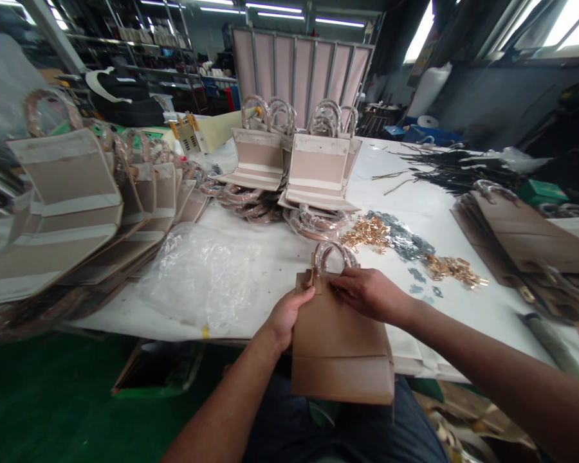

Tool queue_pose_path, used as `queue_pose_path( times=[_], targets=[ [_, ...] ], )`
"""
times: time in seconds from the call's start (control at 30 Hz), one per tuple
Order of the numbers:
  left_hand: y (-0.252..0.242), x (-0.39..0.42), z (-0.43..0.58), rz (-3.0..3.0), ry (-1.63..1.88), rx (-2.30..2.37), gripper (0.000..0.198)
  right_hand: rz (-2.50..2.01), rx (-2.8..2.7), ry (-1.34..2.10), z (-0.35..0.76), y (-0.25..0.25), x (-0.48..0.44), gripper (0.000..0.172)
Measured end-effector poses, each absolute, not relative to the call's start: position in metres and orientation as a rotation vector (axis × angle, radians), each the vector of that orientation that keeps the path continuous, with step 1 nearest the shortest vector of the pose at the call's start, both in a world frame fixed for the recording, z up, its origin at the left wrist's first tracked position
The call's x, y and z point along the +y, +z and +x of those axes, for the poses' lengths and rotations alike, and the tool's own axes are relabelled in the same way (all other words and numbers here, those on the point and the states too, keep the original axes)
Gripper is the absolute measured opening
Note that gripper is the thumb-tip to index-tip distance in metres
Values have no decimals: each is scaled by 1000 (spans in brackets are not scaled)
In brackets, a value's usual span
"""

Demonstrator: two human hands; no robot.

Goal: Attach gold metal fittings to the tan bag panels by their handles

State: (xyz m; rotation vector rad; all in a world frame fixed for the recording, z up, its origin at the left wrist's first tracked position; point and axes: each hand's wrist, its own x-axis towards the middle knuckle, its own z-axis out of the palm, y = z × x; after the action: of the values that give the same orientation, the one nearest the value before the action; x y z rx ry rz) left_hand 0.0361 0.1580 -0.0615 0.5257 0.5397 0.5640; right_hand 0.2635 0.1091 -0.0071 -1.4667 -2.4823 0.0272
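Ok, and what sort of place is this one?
Most likely a bag-making workshop. A brown handbag piece is held at the edge of a white table, more bag pieces stand in stacks on it, and small gold-coloured fittings lie there in loose piles.

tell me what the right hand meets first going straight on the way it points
Probably the small brown tab beside the left hand, at the top of the brown bag under the right hand; exact depth is unclear.

Tabletop [277, 260] gap, plastic sheet [202, 273] left, brown bag [340, 341] right; stacked bags [318, 157] behind
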Motion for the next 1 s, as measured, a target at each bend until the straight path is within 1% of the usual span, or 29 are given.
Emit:
queue_pose_path(
  times=[0.23, 0.37, 0.43, 0.5, 0.6, 0.67, 0.77, 0.87, 1.0],
  targets=[
    [-61, 157, 36, 524, 557, 528, 33, -1503, -2543, 3, 261, -4, 104, 17],
    [-61, 158, 36, 520, 567, 532, 33, -1646, -2452, -79, 253, -7, 101, 15],
    [-61, 158, 35, 528, 571, 540, 35, -1672, -2375, -38, 254, -7, 102, 17],
    [-60, 157, 35, 535, 563, 552, 36, -1622, -2320, 139, 261, -3, 107, 19],
    [-57, 157, 35, 538, 551, 567, 41, -1497, -2236, 592, 276, 8, 121, 26],
    [-56, 157, 35, 542, 554, 573, 45, -1471, -2145, 867, 284, 15, 130, 27],
    [-55, 160, 36, 554, 554, 584, 51, -1524, -2006, 1088, 289, 21, 139, 29],
    [-56, 162, 37, 558, 548, 632, 50, -1539, -2041, 1038, 289, 21, 141, 30],
    [-59, 163, 38, 547, 550, 699, 48, -1386, -2221, 733, 290, 13, 138, 27]
  ],
)
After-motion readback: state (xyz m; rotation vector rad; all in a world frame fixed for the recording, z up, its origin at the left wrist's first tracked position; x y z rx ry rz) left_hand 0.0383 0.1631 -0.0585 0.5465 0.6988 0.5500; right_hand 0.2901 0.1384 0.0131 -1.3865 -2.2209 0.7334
